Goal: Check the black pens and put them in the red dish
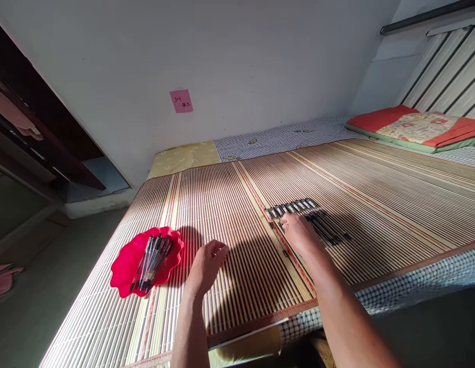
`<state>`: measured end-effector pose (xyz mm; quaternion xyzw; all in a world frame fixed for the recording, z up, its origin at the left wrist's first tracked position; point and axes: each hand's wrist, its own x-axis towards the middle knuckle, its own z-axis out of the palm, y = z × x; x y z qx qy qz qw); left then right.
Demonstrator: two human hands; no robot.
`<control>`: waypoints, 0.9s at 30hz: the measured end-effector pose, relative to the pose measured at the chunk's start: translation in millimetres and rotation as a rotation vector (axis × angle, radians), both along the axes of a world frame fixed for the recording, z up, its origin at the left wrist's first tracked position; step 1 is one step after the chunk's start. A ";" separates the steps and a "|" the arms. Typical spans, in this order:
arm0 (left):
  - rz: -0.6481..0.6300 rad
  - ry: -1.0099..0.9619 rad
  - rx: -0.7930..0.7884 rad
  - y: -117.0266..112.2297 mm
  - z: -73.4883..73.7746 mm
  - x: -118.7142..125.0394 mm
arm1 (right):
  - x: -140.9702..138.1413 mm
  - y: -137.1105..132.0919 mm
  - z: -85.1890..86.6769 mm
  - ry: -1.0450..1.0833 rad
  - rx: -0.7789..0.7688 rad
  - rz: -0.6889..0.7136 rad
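Observation:
A row of pens (pixel 325 227) lies side by side on the bamboo mat, with the clip ends lined up toward the wall. My right hand (pixel 297 232) is at the left end of this row, its fingers closed on a pen that it largely covers. One dark pen end (pixel 285 253) shows just below that hand. To the left, my left hand (pixel 210 260) hovers over the mat with loosely curled fingers, slightly apart and holding nothing visible. A red scalloped plate (pixel 122 266) sits farther left, bearing a loose bunch of pens (pixel 155 260).
The bamboo mat (pixel 230 204) covers a bed against a white wall (pixel 260 76). A pink note (pixel 181 101) is stuck on the wall. A folded red floral quilt (pixel 417 128) lies at the far right by a metal headboard (pixel 448 71). Floor shows at the left.

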<state>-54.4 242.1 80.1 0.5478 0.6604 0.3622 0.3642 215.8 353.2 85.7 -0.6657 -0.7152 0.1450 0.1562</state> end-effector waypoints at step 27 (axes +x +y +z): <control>0.008 -0.010 0.040 2.9 2.2 -6.5 | 26.1 1.7 4.2 0.029 0.119 -0.012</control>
